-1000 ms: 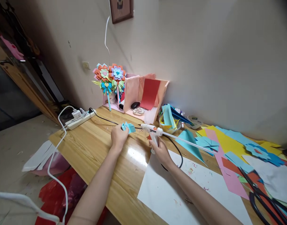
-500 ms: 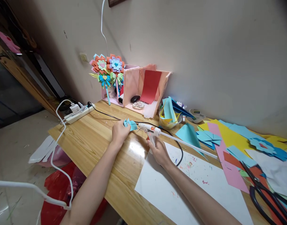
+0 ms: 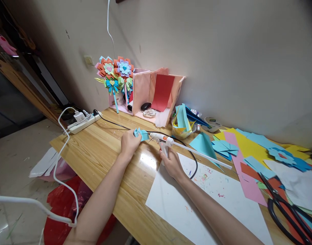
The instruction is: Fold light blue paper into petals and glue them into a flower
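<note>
My left hand [image 3: 129,144] is closed on a small folded piece of light blue paper [image 3: 143,135], just above the wooden table [image 3: 94,153]. Gripped in my right hand [image 3: 171,161] is a white hot glue gun [image 3: 164,140], its nozzle pointing left at the blue paper. Whether the nozzle touches the paper I cannot tell. A long glue stick [image 3: 204,156] sticks out of the gun's back towards the right. The gun's black cord runs behind both hands. Below my right forearm lies a large white sheet [image 3: 166,207] with coloured specks.
Paper flowers [image 3: 124,68] lean against a pink box organizer [image 3: 142,90] at the back. A clear bowl [image 3: 182,132] holds folded paper. Coloured paper [image 3: 247,143] and black scissors [image 3: 278,197] lie at right. A power strip [image 3: 85,123] sits at the left edge; a white cable hangs nearby.
The view has shifted slightly. Both hands keep their holds on the blue paper and the glue gun, with the nozzle still close to the paper.
</note>
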Tool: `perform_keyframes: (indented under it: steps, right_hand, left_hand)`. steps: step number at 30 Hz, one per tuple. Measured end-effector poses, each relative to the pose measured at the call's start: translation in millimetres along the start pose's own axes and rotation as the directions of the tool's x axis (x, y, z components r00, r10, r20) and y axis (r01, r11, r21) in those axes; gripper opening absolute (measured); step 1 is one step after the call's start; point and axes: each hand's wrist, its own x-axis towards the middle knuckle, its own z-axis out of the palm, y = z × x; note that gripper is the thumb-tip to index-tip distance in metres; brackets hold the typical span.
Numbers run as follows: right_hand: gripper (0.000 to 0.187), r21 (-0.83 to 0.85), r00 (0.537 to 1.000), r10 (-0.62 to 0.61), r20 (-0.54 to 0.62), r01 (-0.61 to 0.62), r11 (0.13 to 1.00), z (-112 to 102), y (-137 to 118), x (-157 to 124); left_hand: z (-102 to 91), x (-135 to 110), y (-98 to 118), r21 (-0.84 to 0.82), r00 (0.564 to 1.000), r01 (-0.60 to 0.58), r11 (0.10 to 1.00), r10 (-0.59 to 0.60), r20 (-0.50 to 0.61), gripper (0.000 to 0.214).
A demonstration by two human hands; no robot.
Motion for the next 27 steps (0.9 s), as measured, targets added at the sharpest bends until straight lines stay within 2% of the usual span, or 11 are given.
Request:
perform_keyframes:
  steps: [12, 27]
  right_hand:
    - [0.025, 0.003, 1.000, 0.015, 0.015, -0.015, 1.000, 0.3, -0.6, 0.1]
    - [0.023, -0.001, 0.999, 0.013, 0.048, -0.013, 1.000, 1.3, 4.6, -2.6]
  left_hand:
    - [-1.4, 1.6, -0.4, 0.017, 0.999, 0.039, 0.999, -0.039, 0.018, 0.020]
    - [-3.4, 4.5, -5.4, -0.002, 0.996, 0.053, 0.999, -0.053, -0.068, 0.023]
